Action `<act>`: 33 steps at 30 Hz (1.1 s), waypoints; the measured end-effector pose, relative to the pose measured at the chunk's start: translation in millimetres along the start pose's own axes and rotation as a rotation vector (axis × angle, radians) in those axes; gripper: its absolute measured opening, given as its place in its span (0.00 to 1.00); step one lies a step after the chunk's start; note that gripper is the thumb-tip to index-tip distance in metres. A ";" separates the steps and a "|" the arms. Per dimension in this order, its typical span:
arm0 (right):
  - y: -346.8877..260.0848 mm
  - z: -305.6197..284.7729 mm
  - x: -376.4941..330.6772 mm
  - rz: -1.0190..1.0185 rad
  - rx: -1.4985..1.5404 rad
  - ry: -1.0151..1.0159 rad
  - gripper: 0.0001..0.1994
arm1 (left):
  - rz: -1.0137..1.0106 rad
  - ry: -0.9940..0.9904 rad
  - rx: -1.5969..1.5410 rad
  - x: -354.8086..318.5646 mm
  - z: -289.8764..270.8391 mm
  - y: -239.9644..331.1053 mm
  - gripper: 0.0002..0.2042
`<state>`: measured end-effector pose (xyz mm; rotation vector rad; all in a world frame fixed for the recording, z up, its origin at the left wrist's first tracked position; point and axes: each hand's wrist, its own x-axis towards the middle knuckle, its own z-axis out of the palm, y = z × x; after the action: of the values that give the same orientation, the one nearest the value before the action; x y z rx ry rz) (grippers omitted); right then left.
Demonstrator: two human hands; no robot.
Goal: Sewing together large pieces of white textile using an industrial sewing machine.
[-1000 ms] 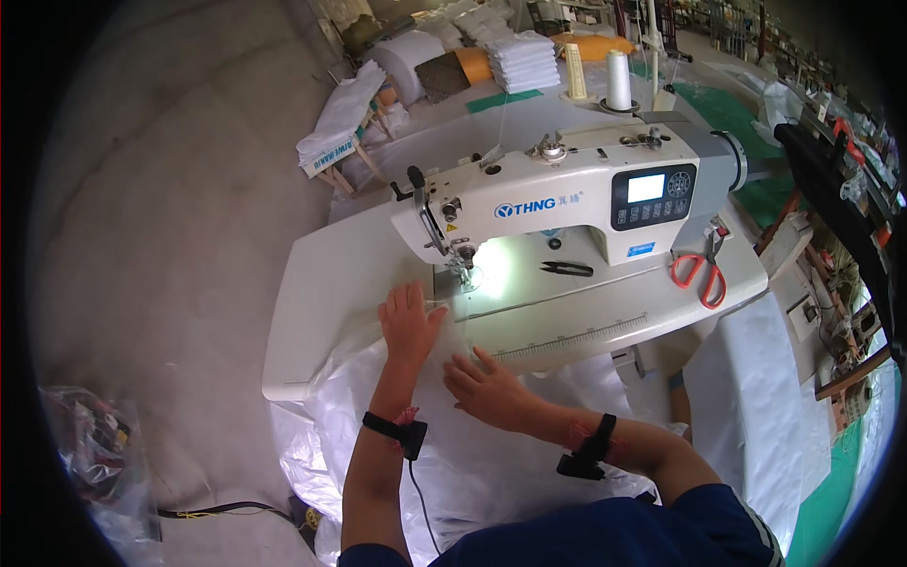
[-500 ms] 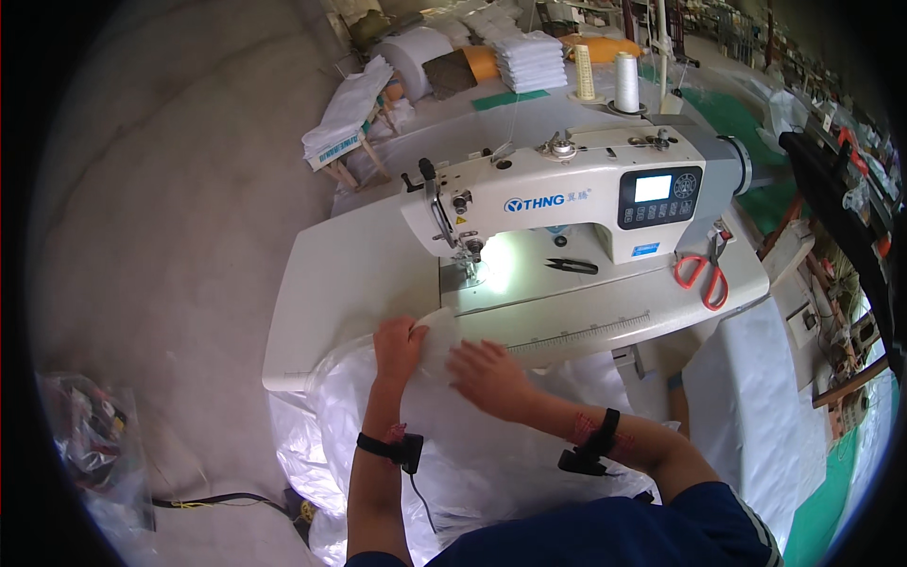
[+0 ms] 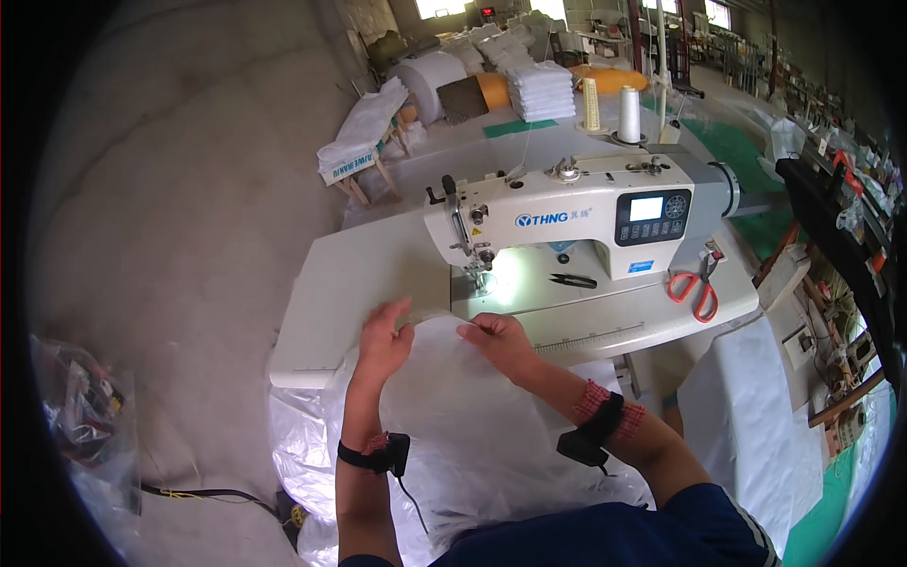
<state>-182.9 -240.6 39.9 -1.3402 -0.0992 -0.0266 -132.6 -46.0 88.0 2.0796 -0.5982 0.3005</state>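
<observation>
A translucent white plastic sheet (image 3: 444, 378) hangs over the front edge of the sewing table, its upper edge lying on the tabletop. My right hand (image 3: 503, 344) pinches the sheet's top right corner between thumb and fingers. At the sheet's left edge is my left hand (image 3: 383, 340), fingers stretched out and thumb apart. Just beyond both hands stands a white sewing machine (image 3: 567, 217), its lamp lit over the needle and presser foot (image 3: 480, 282). Black thread snips (image 3: 573, 281) lie under the machine's arm.
Red-handled scissors (image 3: 694, 291) rest at the table's right end. Thread cones (image 3: 629, 115) stand behind the machine. More shiny white plastic (image 3: 307, 444) bunches below the table at left. A pale panel (image 3: 742, 406) stands at right; stacked white bundles (image 3: 540, 90) lie farther back.
My right hand has gone from spread over the sheet to pinching its corner. My left hand has let go of the edge and opened. The view has shifted slightly.
</observation>
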 end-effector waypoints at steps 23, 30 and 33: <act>32.2 -38.3 20.2 -0.390 -1.479 0.107 0.30 | -0.538 -0.161 -0.408 57.4 106.9 -28.2 0.10; 49.5 -41.1 36.6 -0.315 -1.439 0.129 0.27 | -0.053 -0.286 0.178 81.8 123.3 -76.1 0.13; 52.6 -38.0 43.9 -0.206 -1.435 0.097 0.26 | 0.011 -0.313 0.437 88.8 133.2 -82.0 0.14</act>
<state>-133.0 -263.8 -15.8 -2.7501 -0.1412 -0.3979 -16.4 -146.5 -5.5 2.5719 -0.7836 0.1153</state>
